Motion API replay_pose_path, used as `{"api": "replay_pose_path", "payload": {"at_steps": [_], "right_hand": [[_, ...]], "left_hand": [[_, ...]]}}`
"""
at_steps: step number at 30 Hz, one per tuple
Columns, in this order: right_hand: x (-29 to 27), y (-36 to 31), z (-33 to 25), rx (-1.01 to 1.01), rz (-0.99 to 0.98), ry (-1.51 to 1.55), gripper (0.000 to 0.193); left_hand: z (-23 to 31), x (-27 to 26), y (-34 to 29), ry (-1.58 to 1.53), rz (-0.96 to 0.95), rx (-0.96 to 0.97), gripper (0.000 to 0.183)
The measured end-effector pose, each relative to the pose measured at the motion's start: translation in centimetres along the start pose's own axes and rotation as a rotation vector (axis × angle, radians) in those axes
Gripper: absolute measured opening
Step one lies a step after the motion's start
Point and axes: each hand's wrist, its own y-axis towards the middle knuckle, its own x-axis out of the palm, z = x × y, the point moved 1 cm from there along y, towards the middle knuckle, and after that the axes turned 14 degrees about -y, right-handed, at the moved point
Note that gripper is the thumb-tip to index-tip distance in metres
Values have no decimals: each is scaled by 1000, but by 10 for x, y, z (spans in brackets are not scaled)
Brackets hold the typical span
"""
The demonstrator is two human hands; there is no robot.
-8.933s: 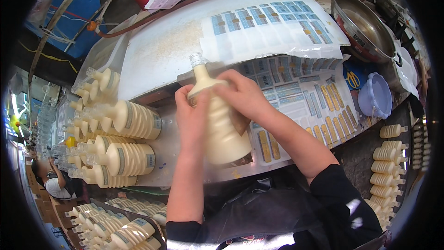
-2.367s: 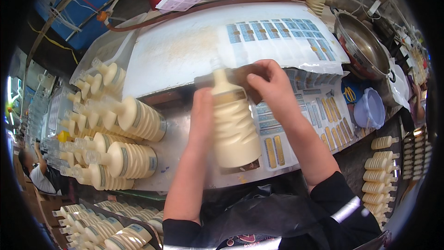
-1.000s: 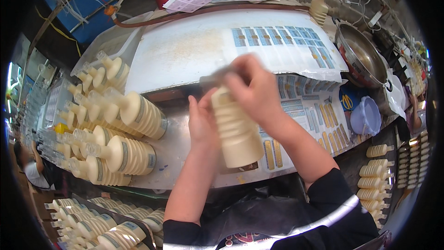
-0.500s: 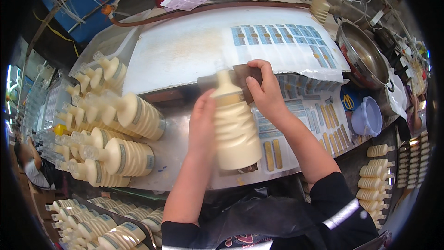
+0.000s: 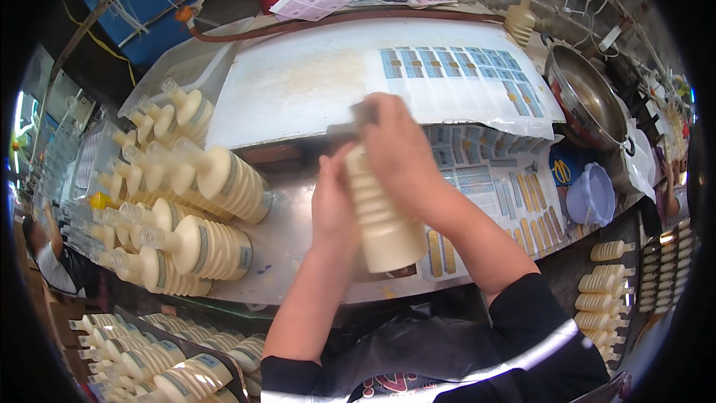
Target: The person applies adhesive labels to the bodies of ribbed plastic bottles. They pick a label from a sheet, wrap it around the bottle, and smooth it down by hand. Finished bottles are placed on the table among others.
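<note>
A cream ribbed bottle [image 5: 384,224] stands in front of me at the near side of the table, leaning slightly. My left hand [image 5: 332,198] is wrapped round its left side, the fingers partly blurred. Across the bottle's upper part lies my right hand [image 5: 395,145], pinching a flat dark brown piece [image 5: 364,113] whose exact kind I cannot make out. The bottle's neck and shoulder are hidden behind that hand. Sheets of blue and gold labels [image 5: 473,157] lie to the right of the bottle.
Several cream bottles [image 5: 216,250] lie stacked at the left; more fill a crate [image 5: 239,380] below. A white board [image 5: 298,82] bears label strips [image 5: 447,63]. At the right are a metal pan [image 5: 589,86], a lilac bucket [image 5: 593,194] and bottles [image 5: 597,302]. Another person [image 5: 52,254] is far left.
My right hand has moved left with the brown piece, from beside the bottle's neck to across its upper part. My left hand still grips the bottle's left side.
</note>
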Motion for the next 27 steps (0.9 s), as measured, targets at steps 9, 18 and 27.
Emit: {"api": "replay_pose_path", "payload": {"at_steps": [9, 18, 27], "right_hand": [[14, -6, -5, -137, 28, -64, 36], [13, -16, 78, -40, 179, 155, 35], [13, -8, 28, -144, 150, 185, 35]], "left_hand": [[-5, -10, 2, 187, -43, 50, 54], [-14, -20, -21, 865, -78, 278, 101], [-16, -2, -39, 1456, -41, 416, 106]]}}
